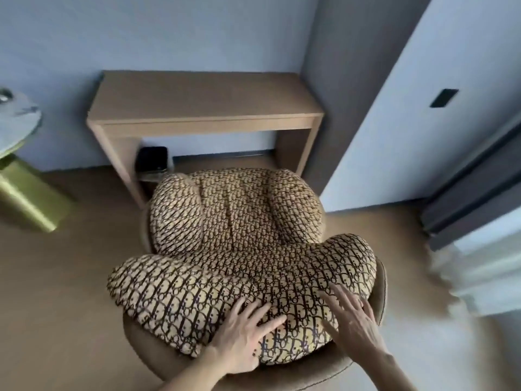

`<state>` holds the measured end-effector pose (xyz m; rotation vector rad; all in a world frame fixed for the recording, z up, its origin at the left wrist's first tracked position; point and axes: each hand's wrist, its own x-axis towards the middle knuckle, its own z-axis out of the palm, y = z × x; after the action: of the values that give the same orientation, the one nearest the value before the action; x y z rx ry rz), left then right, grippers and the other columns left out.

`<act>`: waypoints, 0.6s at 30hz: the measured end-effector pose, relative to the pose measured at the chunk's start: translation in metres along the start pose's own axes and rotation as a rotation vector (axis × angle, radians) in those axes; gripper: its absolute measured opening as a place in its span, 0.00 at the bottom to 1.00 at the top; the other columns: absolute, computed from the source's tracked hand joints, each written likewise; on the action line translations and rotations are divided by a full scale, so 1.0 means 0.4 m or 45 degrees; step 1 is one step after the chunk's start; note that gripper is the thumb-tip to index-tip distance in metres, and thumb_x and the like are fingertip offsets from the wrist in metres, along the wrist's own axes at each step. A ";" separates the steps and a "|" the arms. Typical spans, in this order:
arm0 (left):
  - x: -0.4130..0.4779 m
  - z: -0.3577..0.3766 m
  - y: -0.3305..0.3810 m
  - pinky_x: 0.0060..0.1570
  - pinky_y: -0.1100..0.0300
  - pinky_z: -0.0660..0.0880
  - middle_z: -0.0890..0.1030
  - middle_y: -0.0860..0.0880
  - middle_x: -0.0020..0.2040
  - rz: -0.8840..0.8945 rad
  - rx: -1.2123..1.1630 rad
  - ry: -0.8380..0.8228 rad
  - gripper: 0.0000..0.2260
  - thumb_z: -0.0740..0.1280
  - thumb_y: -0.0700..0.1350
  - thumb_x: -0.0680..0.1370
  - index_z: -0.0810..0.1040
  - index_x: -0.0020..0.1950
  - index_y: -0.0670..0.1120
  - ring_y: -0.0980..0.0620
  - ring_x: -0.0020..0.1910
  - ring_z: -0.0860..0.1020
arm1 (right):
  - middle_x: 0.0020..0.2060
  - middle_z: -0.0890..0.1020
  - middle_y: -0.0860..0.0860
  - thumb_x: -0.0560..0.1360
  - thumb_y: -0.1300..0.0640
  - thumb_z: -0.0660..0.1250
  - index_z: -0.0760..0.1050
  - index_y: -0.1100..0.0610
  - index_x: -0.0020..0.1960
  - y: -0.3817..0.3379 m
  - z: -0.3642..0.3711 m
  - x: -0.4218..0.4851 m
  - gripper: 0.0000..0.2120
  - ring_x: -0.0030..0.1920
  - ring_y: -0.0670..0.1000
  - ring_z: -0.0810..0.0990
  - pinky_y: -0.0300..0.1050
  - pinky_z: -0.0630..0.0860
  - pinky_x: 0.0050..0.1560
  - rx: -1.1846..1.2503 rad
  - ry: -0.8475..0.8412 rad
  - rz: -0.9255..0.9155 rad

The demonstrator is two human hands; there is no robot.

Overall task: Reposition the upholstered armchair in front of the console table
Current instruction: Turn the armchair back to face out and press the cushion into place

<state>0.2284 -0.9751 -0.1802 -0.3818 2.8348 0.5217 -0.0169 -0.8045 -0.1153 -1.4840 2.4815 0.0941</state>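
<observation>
1. Count: 1 armchair (248, 249), 1 console table (205, 103), 2 hands, 1 round side table (17, 122) on a gold cylindrical base (28, 193), and 1 dark box-like object (152, 160) under the console table.
2. The armchair is covered in cream fabric with a dark repeating pattern, with puffy lobed cushions over a plain tan outer shell (377, 289).
3. It stands on the tan floor (70, 277) directly in front of the console table, its far end close to the table's front edge and overlapping the opening between the legs.
4. Left hand (242, 334): open, fingers spread, palm flat on the patterned cushion at the near edge of the armchair.
5. Right hand (352, 320): open, fingers extended, lying on the near right cushion lobe beside the shell's rim; it grips nothing.
6. Both hands sit on the nearest part of the armchair, with the rest of it stretching away from them toward the table.
7. The console table backs onto a pale blue wall (141, 32).
8. A grey wall corner (338, 80) stands just right of the table.
9. The side table is to the left, well apart from the armchair.
10. Dark and sheer curtains (479, 221) hang at the right.
</observation>
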 end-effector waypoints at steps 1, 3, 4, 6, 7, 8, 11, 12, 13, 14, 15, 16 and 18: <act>-0.017 0.003 0.018 0.78 0.32 0.44 0.54 0.45 0.84 -0.068 0.009 0.041 0.56 0.75 0.49 0.69 0.37 0.81 0.65 0.44 0.82 0.54 | 0.80 0.50 0.44 0.79 0.33 0.53 0.53 0.40 0.80 0.005 0.016 0.001 0.32 0.81 0.50 0.50 0.64 0.48 0.79 -0.008 -0.029 -0.059; -0.055 0.020 0.065 0.79 0.34 0.45 0.57 0.48 0.84 -0.242 -0.005 0.100 0.52 0.73 0.50 0.69 0.43 0.84 0.61 0.46 0.82 0.55 | 0.80 0.45 0.42 0.79 0.31 0.47 0.46 0.39 0.81 0.014 0.050 -0.010 0.33 0.81 0.47 0.42 0.62 0.41 0.79 0.013 -0.048 -0.112; -0.075 0.032 0.091 0.79 0.36 0.45 0.58 0.48 0.84 -0.327 -0.023 0.140 0.50 0.71 0.51 0.69 0.45 0.84 0.59 0.47 0.83 0.54 | 0.81 0.45 0.41 0.79 0.30 0.45 0.43 0.38 0.81 0.016 0.066 -0.019 0.33 0.81 0.47 0.39 0.61 0.40 0.80 0.027 -0.029 -0.132; -0.107 0.059 0.139 0.78 0.37 0.47 0.58 0.49 0.84 -0.440 -0.048 0.246 0.45 0.67 0.56 0.71 0.50 0.85 0.54 0.46 0.84 0.51 | 0.81 0.46 0.43 0.79 0.29 0.45 0.41 0.39 0.81 0.026 0.093 -0.038 0.34 0.81 0.48 0.40 0.60 0.43 0.80 0.018 0.025 -0.199; -0.117 0.072 0.155 0.77 0.36 0.50 0.57 0.49 0.84 -0.474 -0.044 0.286 0.43 0.66 0.59 0.73 0.52 0.85 0.52 0.45 0.84 0.51 | 0.81 0.49 0.44 0.79 0.30 0.48 0.43 0.41 0.81 0.033 0.106 -0.047 0.35 0.81 0.49 0.42 0.61 0.46 0.79 0.014 0.043 -0.237; -0.126 0.085 0.165 0.76 0.35 0.52 0.55 0.49 0.85 -0.500 -0.028 0.317 0.42 0.65 0.63 0.75 0.53 0.85 0.51 0.44 0.84 0.51 | 0.81 0.53 0.46 0.78 0.31 0.51 0.48 0.43 0.82 0.039 0.115 -0.053 0.36 0.82 0.50 0.47 0.62 0.50 0.78 0.029 0.062 -0.269; -0.140 0.099 0.166 0.75 0.35 0.55 0.53 0.50 0.85 -0.539 0.041 0.387 0.38 0.58 0.66 0.80 0.53 0.85 0.51 0.44 0.84 0.51 | 0.80 0.61 0.48 0.75 0.33 0.58 0.60 0.49 0.80 0.039 0.149 -0.063 0.38 0.80 0.52 0.57 0.63 0.58 0.75 0.077 0.142 -0.324; -0.144 0.098 0.156 0.76 0.35 0.55 0.53 0.50 0.85 -0.535 0.076 0.405 0.36 0.57 0.66 0.81 0.53 0.85 0.52 0.45 0.84 0.51 | 0.80 0.61 0.48 0.74 0.33 0.58 0.60 0.49 0.80 0.033 0.159 -0.065 0.38 0.80 0.52 0.57 0.63 0.59 0.75 0.081 0.158 -0.325; -0.149 0.096 0.141 0.76 0.34 0.55 0.53 0.50 0.85 -0.538 0.113 0.419 0.35 0.56 0.67 0.82 0.54 0.85 0.54 0.45 0.84 0.51 | 0.80 0.60 0.47 0.74 0.33 0.58 0.59 0.49 0.80 0.026 0.167 -0.065 0.38 0.80 0.51 0.56 0.63 0.58 0.76 0.085 0.167 -0.322; -0.156 0.092 0.120 0.76 0.32 0.55 0.53 0.50 0.85 -0.565 0.143 0.424 0.34 0.56 0.67 0.82 0.54 0.84 0.56 0.45 0.84 0.51 | 0.80 0.59 0.47 0.75 0.33 0.58 0.57 0.48 0.81 0.019 0.176 -0.064 0.39 0.81 0.51 0.54 0.63 0.57 0.77 0.093 0.169 -0.314; -0.165 0.087 0.094 0.76 0.30 0.54 0.53 0.50 0.85 -0.625 0.160 0.428 0.33 0.56 0.67 0.81 0.55 0.84 0.58 0.44 0.84 0.51 | 0.81 0.57 0.46 0.75 0.33 0.57 0.56 0.47 0.81 0.014 0.183 -0.063 0.38 0.81 0.50 0.53 0.62 0.56 0.77 0.100 0.172 -0.305; -0.176 0.083 0.067 0.75 0.28 0.53 0.52 0.50 0.85 -0.714 0.160 0.434 0.33 0.55 0.68 0.81 0.55 0.84 0.59 0.43 0.84 0.50 | 0.81 0.56 0.46 0.76 0.33 0.56 0.54 0.47 0.81 0.010 0.190 -0.063 0.38 0.81 0.50 0.52 0.62 0.56 0.78 0.106 0.176 -0.299; -0.197 0.083 0.025 0.75 0.26 0.50 0.51 0.51 0.85 -0.870 0.145 0.443 0.32 0.55 0.69 0.80 0.55 0.83 0.61 0.42 0.84 0.49 | 0.81 0.55 0.45 0.77 0.33 0.55 0.53 0.46 0.82 0.003 0.205 -0.063 0.37 0.81 0.50 0.51 0.63 0.55 0.78 0.110 0.201 -0.299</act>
<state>0.3052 -0.9370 -0.1856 -1.4579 2.7547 0.1566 0.0080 -0.7675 -0.1884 -1.7938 2.3714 -0.1766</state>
